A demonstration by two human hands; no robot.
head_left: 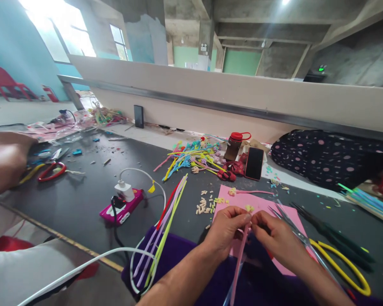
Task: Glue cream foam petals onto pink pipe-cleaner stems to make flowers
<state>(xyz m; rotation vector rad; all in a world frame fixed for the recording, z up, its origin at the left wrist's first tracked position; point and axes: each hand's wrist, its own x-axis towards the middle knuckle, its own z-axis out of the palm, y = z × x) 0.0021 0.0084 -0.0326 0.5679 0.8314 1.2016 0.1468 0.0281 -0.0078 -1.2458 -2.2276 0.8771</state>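
Observation:
Just below a small pale yellow tuft (249, 208), my left hand (221, 233) pinches the top of a pink pipe cleaner (240, 267), whose long end hangs down toward me. My right hand (276, 236) is closed, its fingertips pinched at the same stem close under the tuft; the exact grip point is hidden. Both hands are over a pink sheet (293, 219). On the sheet's far side lies another pink stem with a yellowish head (232, 191). Short cream pieces (203, 203) and yellow-green pieces (221, 200) are scattered left of my hands.
Yellow-handled scissors (341, 263) and dark-handled pliers (335, 236) lie at right. Pipe cleaners (169, 221) lean by a purple power strip (123, 208) with cables. Behind are a colourful stem pile (194, 155), a bottle (234, 144) and a phone (254, 163). Another person's arm (6, 161) reaches in at left.

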